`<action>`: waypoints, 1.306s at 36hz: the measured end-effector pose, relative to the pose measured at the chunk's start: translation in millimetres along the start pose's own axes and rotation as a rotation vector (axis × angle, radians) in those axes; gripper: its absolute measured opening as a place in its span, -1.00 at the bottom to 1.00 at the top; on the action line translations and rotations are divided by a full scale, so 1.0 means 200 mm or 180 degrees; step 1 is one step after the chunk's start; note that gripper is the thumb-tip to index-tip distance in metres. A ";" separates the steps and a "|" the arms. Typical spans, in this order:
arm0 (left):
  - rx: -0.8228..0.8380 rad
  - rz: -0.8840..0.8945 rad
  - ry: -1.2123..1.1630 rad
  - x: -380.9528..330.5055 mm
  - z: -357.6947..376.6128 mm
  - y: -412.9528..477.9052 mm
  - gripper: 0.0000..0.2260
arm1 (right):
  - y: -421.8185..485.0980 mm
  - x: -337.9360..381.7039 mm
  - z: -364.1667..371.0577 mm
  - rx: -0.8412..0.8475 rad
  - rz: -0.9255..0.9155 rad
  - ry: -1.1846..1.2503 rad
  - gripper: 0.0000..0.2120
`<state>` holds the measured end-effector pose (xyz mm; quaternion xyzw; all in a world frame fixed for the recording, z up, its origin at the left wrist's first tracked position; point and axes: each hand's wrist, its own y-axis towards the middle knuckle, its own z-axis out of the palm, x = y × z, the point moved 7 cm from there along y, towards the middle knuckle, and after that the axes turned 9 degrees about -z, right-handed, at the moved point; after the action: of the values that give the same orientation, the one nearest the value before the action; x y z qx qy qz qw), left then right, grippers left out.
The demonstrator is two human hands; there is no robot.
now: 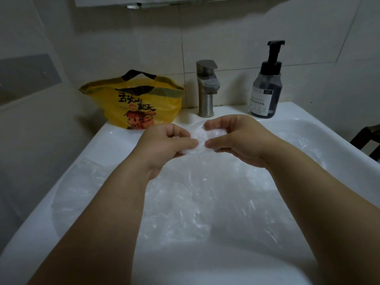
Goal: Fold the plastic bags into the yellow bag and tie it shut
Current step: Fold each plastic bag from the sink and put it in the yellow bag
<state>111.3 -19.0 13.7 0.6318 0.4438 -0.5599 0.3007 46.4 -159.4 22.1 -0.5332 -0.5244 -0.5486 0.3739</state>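
A yellow bag [141, 101] with a cartoon print and black handles stands open on the back left corner of the white sink [115, 136]. Over the basin, my left hand [164, 142] and my right hand [236, 136] both pinch a small crumpled clear plastic bag [200, 138] held between them, thumbs and fingers curled round its two ends. More clear plastic bags [205, 202] lie spread in the basin under my forearms, and one drapes over the left rim.
A metal faucet [206, 87] rises at the back centre, right of the yellow bag. A dark pump soap bottle [266, 85] stands at the back right. Tiled wall lies behind; a dark object [368, 138] shows at the right edge.
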 end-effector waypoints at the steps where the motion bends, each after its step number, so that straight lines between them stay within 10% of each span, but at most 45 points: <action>1: -0.0022 0.0019 0.0022 0.00 0.00 0.00 -0.84 | 0.00 0.00 0.00 -0.0008 -0.0005 -0.0044 -0.67; 13: -0.0225 0.0688 0.0723 -0.06 -0.01 -0.03 -0.71 | 0.01 0.00 -0.04 -0.0063 -0.0310 -0.1140 -0.46; 25: -0.0499 0.1315 0.1702 -0.09 -0.01 -0.04 -0.86 | 0.01 0.02 -0.04 -0.0099 -0.0493 -0.1815 -0.82; 36: -0.0143 0.0718 0.0759 -0.06 -0.02 -0.01 -0.97 | -0.01 -0.01 -0.02 0.0061 -0.0031 -0.0261 -0.84; 41: -0.0034 0.0621 0.0229 -0.06 -0.02 -0.01 -0.90 | 0.00 -0.04 -0.01 0.0150 0.0378 0.0431 -0.43; 47: 0.0070 0.0465 -0.0146 -0.05 -0.01 0.00 -0.85 | 0.00 -0.04 -0.03 -0.0179 0.0318 0.0342 -0.75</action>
<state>112.5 -20.3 24.7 0.6528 0.3834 -0.5555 0.3439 46.5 -167.4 14.2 -0.5387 -0.4608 -0.5716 0.4132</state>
